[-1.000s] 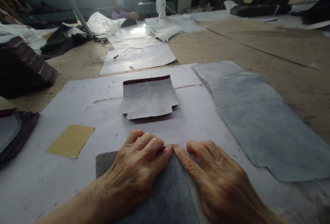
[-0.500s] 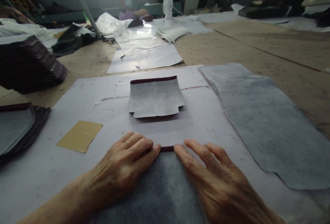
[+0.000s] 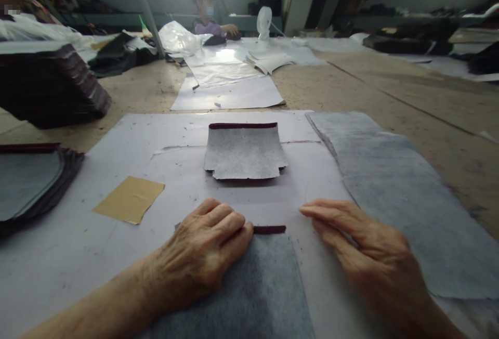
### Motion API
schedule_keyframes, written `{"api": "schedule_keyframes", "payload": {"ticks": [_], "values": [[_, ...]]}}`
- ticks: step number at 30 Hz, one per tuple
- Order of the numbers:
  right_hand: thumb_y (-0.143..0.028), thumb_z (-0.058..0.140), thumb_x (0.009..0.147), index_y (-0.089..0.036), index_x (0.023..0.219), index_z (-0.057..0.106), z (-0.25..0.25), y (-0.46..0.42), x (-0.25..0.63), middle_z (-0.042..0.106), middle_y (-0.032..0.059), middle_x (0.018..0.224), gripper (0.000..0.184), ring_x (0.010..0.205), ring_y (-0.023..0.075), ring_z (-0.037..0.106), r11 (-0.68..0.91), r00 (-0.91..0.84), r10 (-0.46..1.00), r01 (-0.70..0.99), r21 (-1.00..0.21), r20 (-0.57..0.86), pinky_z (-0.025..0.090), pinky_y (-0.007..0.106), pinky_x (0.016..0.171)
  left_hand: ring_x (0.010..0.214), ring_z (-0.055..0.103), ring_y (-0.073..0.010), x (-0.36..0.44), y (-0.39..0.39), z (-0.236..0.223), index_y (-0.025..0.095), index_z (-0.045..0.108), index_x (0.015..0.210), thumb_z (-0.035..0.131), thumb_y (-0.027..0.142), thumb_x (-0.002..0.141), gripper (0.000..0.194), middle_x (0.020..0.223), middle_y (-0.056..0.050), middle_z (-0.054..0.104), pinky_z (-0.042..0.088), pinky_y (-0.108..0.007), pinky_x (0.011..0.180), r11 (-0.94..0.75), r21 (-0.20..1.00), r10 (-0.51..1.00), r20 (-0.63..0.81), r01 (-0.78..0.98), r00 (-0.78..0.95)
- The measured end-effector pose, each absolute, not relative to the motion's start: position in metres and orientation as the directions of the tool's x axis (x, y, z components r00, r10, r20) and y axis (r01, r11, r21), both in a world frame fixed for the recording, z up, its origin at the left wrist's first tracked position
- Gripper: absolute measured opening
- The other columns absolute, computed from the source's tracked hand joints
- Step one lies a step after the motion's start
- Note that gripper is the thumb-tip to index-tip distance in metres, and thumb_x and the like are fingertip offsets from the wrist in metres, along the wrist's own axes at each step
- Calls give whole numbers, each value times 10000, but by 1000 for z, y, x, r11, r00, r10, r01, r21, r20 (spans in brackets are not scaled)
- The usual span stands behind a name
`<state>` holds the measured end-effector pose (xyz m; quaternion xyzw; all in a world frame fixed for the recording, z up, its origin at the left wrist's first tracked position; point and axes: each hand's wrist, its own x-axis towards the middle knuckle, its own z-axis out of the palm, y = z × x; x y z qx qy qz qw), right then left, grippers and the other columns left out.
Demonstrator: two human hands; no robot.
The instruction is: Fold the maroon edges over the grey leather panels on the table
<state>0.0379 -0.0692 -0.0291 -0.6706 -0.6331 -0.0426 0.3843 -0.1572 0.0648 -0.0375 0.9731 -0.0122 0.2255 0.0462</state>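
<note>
A grey-backed fabric piece (image 3: 268,282) with a folded dark maroon edge lies in front of me on a white sheet (image 3: 171,178). My left hand (image 3: 212,240) is closed, its thumb and bent fingers pressing on the left part of the fold. To the right of the piece, my right hand (image 3: 358,240) is raised clear of it, fingers stretched out and holding nothing. Farther up the sheet sits a smaller grey piece (image 3: 245,152) with a maroon band along its top and notched lower corners.
A tan square (image 3: 128,199) lies on the left. Beyond it are layered grey pieces (image 3: 27,180) and a tall dark stack (image 3: 50,84). A large grey sheet (image 3: 405,198) covers the right side. Across the table a person (image 3: 212,14) sits near a white fan (image 3: 264,23).
My right hand has let go of the folded edge and moved right, uncovering its right end. My left hand stays on the fold. The view has tilted up slightly.
</note>
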Motion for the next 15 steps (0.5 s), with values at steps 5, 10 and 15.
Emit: {"api": "schedule_keyframes", "payload": {"ticks": [5, 10, 15], "values": [[-35, 368, 821, -66, 920, 647, -31, -56, -3, 595, 108, 806, 298, 774, 203, 538, 260, -63, 814, 928, -266, 577, 508, 344, 668, 740, 481, -176, -155, 64, -39, 73, 554, 1001, 312, 99, 902, 263, 814, -73, 557, 396, -349, 681, -993, 109, 21, 447, -32, 894], [-22, 305, 829, -24, 897, 640, -43, -53, -18, 564, 117, 720, 342, 720, 215, 507, 269, -156, 794, 957, -109, 588, 509, 362, 609, 727, 478, -175, -161, 68, -38, 64, 550, 1008, 339, 106, 899, 240, 817, -75, 559, 400, -349, 668, -995, 89, 7, 443, -36, 896], [-13, 306, 830, -46, 910, 636, -45, -51, -10, 580, 109, 760, 341, 748, 200, 514, 304, -163, 777, 943, -136, 608, 512, 349, 645, 744, 455, -154, -179, 81, -39, 110, 536, 1053, 372, 16, 832, 291, 858, -68, 539, 413, -297, 658, -969, 245, 87, 466, -34, 881]]}}
